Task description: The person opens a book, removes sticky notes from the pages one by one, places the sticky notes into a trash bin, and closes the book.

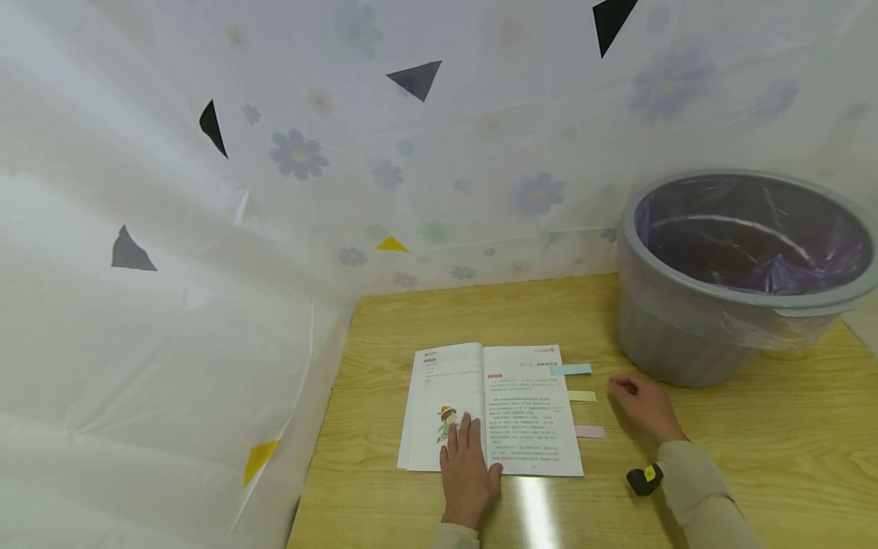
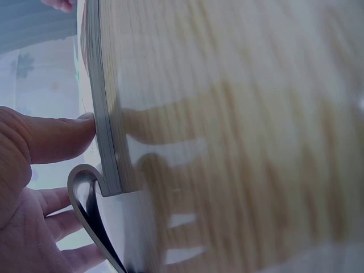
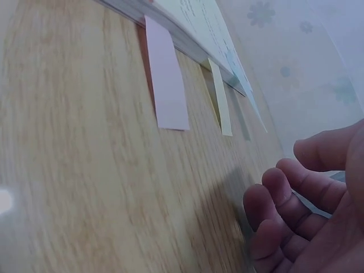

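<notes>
In the head view, the open book [image 1: 507,412] lies on the bench [image 1: 411,320], the left hand [image 1: 469,473] resting on its lower part, fingers straight and released, while the right hand [image 1: 645,406] is just beside three coloured tabs [image 1: 582,396] and near a grey tub [image 1: 686,339]. The left wrist view shows the thumb at the book's edge. In the right wrist view, the right fingers hang loosely bent, grasping nothing, apart from the tabs.

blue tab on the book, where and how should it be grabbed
Likely best pinched by its outer end, coming from the right: the blue tab is a flat strip jutting past the right edge of the book, toward the right hand.
</notes>
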A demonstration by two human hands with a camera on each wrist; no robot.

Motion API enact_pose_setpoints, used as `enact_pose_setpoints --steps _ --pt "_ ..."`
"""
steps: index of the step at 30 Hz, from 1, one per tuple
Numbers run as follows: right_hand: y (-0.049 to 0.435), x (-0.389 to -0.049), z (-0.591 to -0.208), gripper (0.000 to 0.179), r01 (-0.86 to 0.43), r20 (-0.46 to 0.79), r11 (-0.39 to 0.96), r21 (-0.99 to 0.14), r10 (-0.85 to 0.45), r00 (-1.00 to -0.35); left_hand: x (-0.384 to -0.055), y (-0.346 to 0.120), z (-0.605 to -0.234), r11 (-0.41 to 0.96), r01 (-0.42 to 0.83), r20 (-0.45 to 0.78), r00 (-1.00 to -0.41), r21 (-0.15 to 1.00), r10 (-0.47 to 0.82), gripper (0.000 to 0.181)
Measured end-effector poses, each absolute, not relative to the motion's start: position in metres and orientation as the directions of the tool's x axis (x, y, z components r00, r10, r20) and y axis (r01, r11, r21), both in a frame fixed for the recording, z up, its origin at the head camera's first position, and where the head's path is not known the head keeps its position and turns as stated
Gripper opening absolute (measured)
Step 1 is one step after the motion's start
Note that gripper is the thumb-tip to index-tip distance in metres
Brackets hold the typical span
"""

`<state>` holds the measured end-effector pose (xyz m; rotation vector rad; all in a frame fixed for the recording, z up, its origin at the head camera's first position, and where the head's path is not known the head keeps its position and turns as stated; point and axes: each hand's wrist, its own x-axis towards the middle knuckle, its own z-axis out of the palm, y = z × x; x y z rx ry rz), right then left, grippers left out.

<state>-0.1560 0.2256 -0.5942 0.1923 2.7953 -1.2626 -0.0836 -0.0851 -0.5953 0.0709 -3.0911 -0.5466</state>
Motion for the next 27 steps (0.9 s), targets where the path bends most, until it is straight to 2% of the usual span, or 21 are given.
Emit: enact_pose_setpoints --steps 7,17,27 --pt "0.219 -0.164 -0.594 0.044 0.162 -0.128 0.642 -0.749 0.099 -0.987 -0.084 -0.086 -0.597 0.936 -0.048 -0.014 -0.999 0.35 -0.046 0.078" --pt "0.221 -0.172 -0.594 0.052 0.207 -0.222 0.625 -0.753 0.056 -0.974 -0.085 -0.085 -0.597 0.941 -0.045 -0.014 -0.999 0.335 -0.043 0.079" --pt "0.221 -0.177 -0.599 0.049 0.207 -0.208 0.62 -0.757 0.072 -0.976 -0.085 -0.086 -0.596 0.939 -0.045 -0.017 -0.999 0.341 -0.041 0.079"
